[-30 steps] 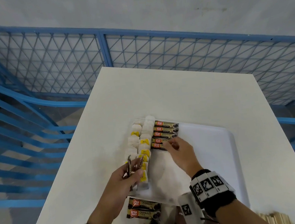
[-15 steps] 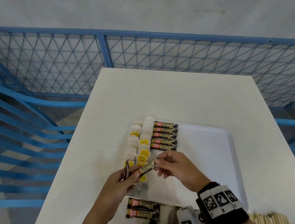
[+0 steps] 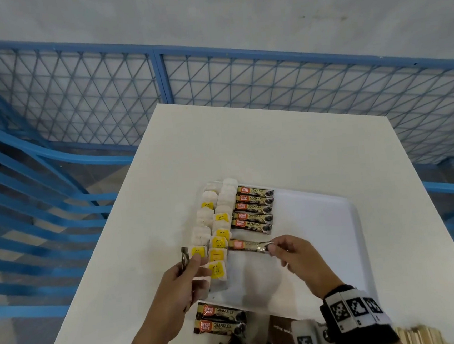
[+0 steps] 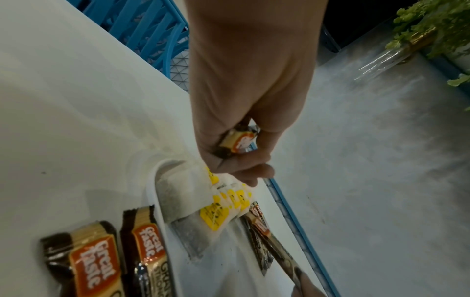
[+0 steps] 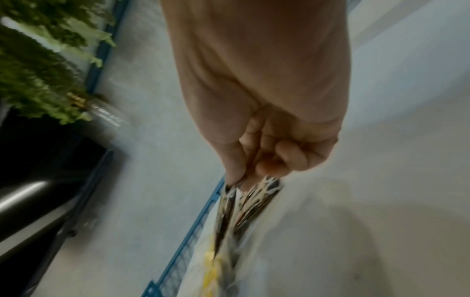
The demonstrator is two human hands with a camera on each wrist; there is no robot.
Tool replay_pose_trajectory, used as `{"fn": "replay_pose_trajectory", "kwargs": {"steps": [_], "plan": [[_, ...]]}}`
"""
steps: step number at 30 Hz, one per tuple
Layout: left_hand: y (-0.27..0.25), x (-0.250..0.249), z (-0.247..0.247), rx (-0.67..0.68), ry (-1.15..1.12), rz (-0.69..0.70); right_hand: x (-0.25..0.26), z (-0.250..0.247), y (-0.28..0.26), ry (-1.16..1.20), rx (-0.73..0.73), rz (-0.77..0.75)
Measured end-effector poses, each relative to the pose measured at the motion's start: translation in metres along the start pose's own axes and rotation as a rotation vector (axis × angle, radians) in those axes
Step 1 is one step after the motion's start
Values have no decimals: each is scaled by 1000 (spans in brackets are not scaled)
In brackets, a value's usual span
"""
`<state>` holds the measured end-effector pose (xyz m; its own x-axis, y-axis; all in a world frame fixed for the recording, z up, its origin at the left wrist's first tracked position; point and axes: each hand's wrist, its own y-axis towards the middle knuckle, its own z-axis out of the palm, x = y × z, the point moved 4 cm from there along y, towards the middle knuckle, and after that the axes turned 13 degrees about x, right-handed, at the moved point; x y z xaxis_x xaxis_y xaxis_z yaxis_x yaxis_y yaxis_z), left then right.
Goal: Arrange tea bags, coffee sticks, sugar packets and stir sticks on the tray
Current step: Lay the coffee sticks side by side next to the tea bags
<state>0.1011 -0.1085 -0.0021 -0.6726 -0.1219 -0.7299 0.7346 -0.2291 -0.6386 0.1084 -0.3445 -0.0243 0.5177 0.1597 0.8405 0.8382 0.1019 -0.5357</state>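
Our right hand (image 3: 299,258) pinches one end of a brown-and-gold foil coffee stick (image 3: 250,245) between thumb and fingertips (image 3: 271,247); the stick runs leftward from them, low over the white plastic tray (image 3: 321,232), just nearer us than the row of five matching coffee sticks (image 3: 254,209). Our left hand (image 3: 180,283) curls round what looks like a bunch of more coffee sticks (image 4: 237,140), though blur hides the count. Just beyond its fingertips lie the white tea bags with yellow tags (image 3: 216,233).
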Motion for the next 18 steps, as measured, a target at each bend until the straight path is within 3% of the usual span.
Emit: {"fn": "replay_pose_trajectory", "kwargs": {"steps": [4,8,14,18], "plan": [[2,1,1,10,-136,-59,-9,-19,8,48,-152,46],[4,4,6,54,-204,-69,-9,-18,21,28,-199,52],[4,4,4,59,-142,-76,-14,-10,38,-95,-210,102],[1,-2,4,10,80,-54,-9,-8,39,-210,-268,97]]}}
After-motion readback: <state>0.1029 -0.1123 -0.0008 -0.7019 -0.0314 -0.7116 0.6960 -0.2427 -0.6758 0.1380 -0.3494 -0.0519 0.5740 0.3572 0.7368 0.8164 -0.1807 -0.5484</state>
